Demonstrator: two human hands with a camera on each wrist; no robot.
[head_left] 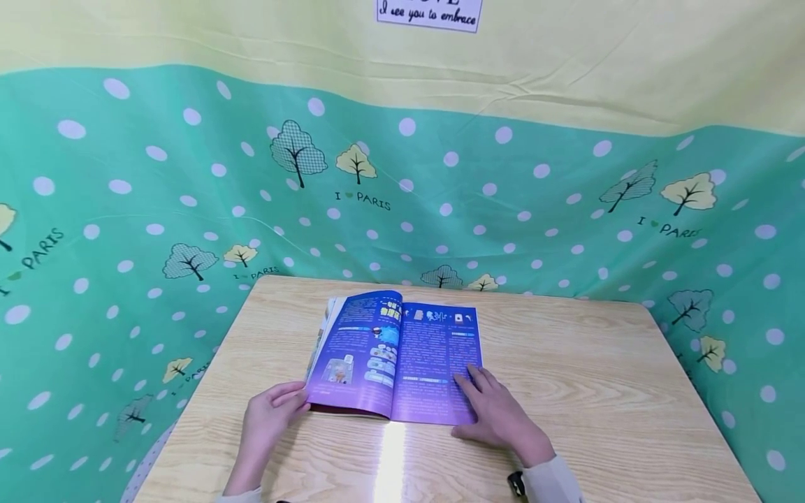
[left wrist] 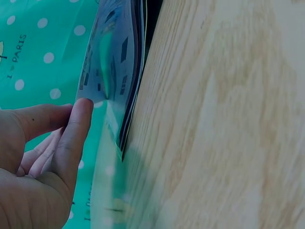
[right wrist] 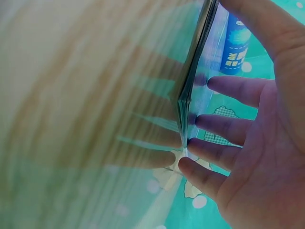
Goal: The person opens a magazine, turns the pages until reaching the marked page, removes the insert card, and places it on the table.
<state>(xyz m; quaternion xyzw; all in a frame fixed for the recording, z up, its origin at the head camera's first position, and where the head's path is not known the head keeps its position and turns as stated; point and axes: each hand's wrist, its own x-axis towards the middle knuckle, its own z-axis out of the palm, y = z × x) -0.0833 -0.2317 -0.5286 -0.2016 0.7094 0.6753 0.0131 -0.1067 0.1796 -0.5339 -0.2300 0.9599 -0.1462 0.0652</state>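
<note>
Magazine (head_left: 434, 363) blocks centre-left; table (head_left: 604, 391) offers passage right.

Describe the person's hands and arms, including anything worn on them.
The left hand and right hand are ungloved. The right sleeve is pale grey, with a small black item beside its end, too partly shown to identify. Only the edge of a pale left sleeve shows.

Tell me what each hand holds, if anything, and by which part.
The left hand pinches the open magazine near its lower left corner; the right hand rests on its right side, gripping nothing.
</note>
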